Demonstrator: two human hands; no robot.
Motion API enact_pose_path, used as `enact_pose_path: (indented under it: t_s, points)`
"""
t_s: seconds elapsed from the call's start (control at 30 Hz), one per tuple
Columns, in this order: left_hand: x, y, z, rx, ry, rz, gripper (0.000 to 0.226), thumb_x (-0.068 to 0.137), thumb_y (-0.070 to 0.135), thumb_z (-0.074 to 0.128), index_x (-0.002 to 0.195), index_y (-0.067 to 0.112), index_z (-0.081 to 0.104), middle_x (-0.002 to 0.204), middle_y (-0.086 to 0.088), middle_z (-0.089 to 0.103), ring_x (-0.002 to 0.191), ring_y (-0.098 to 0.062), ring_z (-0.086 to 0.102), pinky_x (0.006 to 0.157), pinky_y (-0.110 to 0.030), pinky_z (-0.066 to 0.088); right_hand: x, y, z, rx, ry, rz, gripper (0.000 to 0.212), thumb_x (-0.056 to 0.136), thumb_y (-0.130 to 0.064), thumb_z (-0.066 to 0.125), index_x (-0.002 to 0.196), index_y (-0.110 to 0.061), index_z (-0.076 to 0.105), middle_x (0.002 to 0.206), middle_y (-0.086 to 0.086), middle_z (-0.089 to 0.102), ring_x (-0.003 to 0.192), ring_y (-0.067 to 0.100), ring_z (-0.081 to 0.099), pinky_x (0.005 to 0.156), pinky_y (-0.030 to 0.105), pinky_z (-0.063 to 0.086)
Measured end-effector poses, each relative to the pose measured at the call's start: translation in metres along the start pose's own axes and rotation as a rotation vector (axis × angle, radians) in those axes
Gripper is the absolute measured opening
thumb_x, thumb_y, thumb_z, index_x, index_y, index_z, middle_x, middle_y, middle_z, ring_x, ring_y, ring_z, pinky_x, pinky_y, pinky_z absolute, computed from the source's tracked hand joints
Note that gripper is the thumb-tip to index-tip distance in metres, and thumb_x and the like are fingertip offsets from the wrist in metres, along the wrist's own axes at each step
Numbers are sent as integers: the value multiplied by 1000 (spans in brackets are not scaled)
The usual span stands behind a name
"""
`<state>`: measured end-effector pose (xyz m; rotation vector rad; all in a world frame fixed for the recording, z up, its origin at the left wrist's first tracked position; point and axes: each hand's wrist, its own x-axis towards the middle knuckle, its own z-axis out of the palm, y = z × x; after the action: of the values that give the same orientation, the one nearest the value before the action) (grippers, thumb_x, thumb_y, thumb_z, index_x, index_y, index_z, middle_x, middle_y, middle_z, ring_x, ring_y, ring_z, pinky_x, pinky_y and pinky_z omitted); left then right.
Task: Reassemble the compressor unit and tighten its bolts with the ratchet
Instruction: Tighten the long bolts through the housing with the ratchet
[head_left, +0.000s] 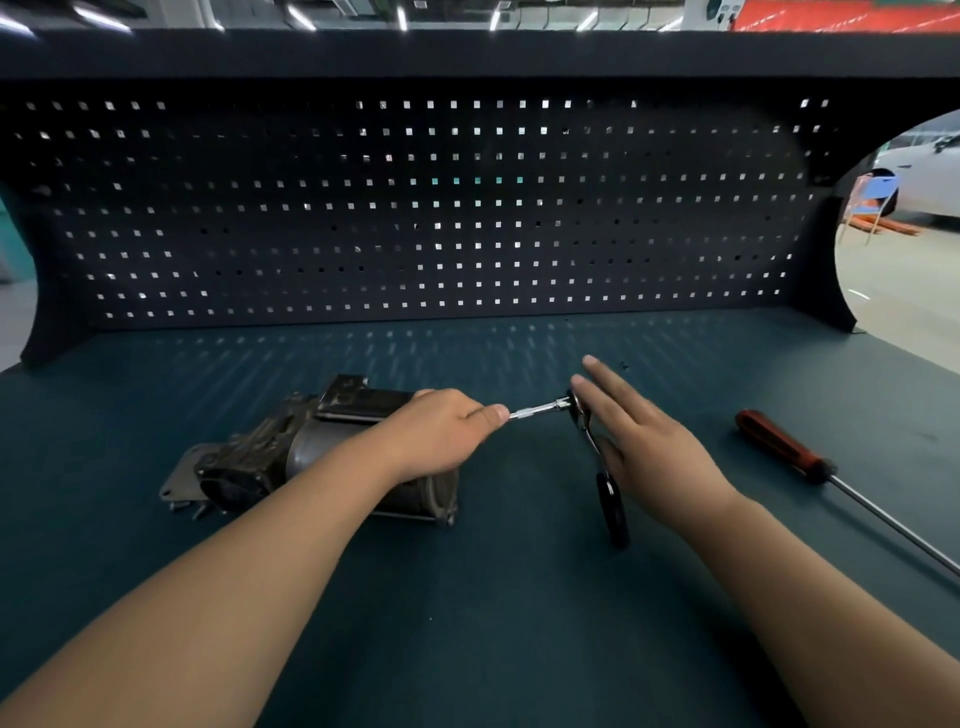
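The dark, grimy compressor unit (291, 452) lies on its side on the bench, left of centre, with a metal flange at its left end. My left hand (441, 431) is over its right end, fingers closed on the silver extension bar (537, 409) of the ratchet. The bar runs right to the ratchet head (574, 405); the black ratchet handle (613, 506) hangs down toward me. My right hand (639, 436) is flat, fingers straight and apart, against the right side of the ratchet head and upper handle. The compressor end where the bar enters is hidden by my left hand.
A red-handled screwdriver (784, 447) with a long steel shaft lies at the right, pointing to the near right edge. The bench has a dark teal mat (467, 597). A black pegboard (415, 208) closes off the back. A white car is beyond the right opening.
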<state>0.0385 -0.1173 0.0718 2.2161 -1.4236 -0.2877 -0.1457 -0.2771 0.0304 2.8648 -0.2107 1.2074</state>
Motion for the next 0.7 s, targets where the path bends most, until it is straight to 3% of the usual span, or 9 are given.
enact_pose_path:
  t_s: [0.07,0.17,0.2,0.27,0.33,0.37,0.47,0.6,0.7]
  points:
    - [0,1,-1,-37,-2,-5,54,94,53,43,54,18,33,40,12,27,38,-6,27,40,-21,21,4,1,3,-44,102,-24,69,66,0,84,130,-5,58,139,17,52,97,38,67,61,44,59]
    - [-1,3,0,-21,5,-10,57,91,54,47,49,17,33,40,11,27,39,-5,31,40,-20,22,8,5,5,-116,106,-275,63,72,-29,83,125,-10,55,130,19,59,83,33,68,63,38,59]
    - [-2,3,2,19,9,0,57,90,55,47,48,18,35,41,11,29,44,-3,35,44,-18,23,9,4,5,-97,80,-326,53,76,-36,77,119,-9,59,125,17,63,79,31,68,63,35,58]
    - [-2,2,6,143,49,67,46,90,54,48,54,26,45,50,12,40,64,-2,42,65,-20,32,10,-4,8,26,26,-306,32,82,-32,72,101,-7,70,101,9,71,73,25,66,60,30,54]
    - [-4,-1,7,168,152,151,21,91,48,52,75,33,55,73,14,52,83,-9,47,83,-28,37,14,-13,11,279,-72,-27,8,86,-18,69,90,-11,71,74,-7,66,63,12,61,57,23,45]
    - [-5,-6,5,123,201,175,11,90,43,56,90,33,59,86,15,53,91,-9,49,87,-29,39,18,-13,13,455,-158,185,7,90,-13,64,87,-13,71,64,-10,61,57,6,56,55,21,42]
    - [-12,-29,-1,63,268,146,35,86,46,60,118,32,55,108,21,45,106,-2,46,89,-22,39,29,-6,14,951,-371,687,20,94,-7,53,82,-10,69,51,-2,50,43,12,44,43,25,35]
    - [-25,-42,4,324,261,112,68,66,75,45,123,37,51,117,21,39,115,-3,33,94,-27,34,33,6,13,1230,-395,896,14,93,-8,50,84,-6,61,50,2,41,36,13,28,39,20,24]
    - [-28,-39,12,419,294,77,73,65,75,37,128,39,45,125,19,37,118,-6,30,97,-32,33,28,11,17,1265,-417,897,10,91,-5,55,85,-7,62,50,0,42,37,11,28,38,19,26]
